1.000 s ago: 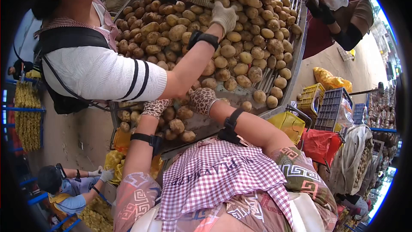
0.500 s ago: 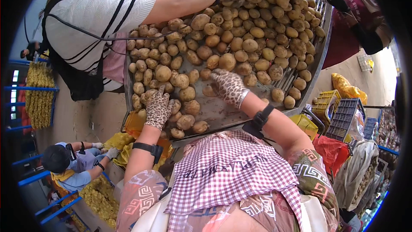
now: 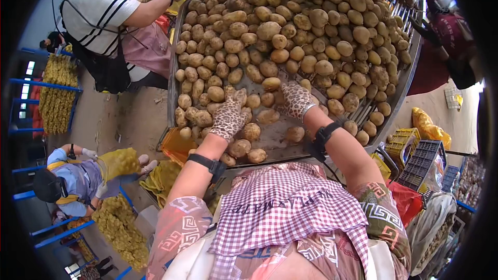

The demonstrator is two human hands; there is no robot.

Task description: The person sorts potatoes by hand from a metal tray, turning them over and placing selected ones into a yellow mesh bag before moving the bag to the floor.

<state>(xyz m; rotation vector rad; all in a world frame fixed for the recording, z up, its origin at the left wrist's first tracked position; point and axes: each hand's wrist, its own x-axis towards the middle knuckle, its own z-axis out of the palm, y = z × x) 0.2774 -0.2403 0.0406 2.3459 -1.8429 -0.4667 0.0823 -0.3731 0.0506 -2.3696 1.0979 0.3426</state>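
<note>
A long metal sorting tray (image 3: 171, 91) is heaped with brown potatoes (image 3: 290, 26). Both of my hands wear leopard-print gloves. My left hand (image 3: 228, 116) lies flat on potatoes at the tray's near left, fingers apart. My right hand (image 3: 296, 99) is curled downward over potatoes near the tray's middle; its palm is hidden, so I cannot tell if it holds one. A few loose potatoes (image 3: 249, 150) lie between my wrists and the near rim.
A co-worker in a white striped top (image 3: 98, 10) stands at the tray's far left. Another person in dark red (image 3: 451, 36) is on the right. Below left, a crouching person (image 3: 72, 179) holds a yellow mesh bag (image 3: 119, 161). Crates (image 3: 423, 158) stand at right.
The co-worker's arms have pulled off the pile to the tray's far-left corner. My hands have reached farther onto the tray. The crouching person now holds up a yellow bag.
</note>
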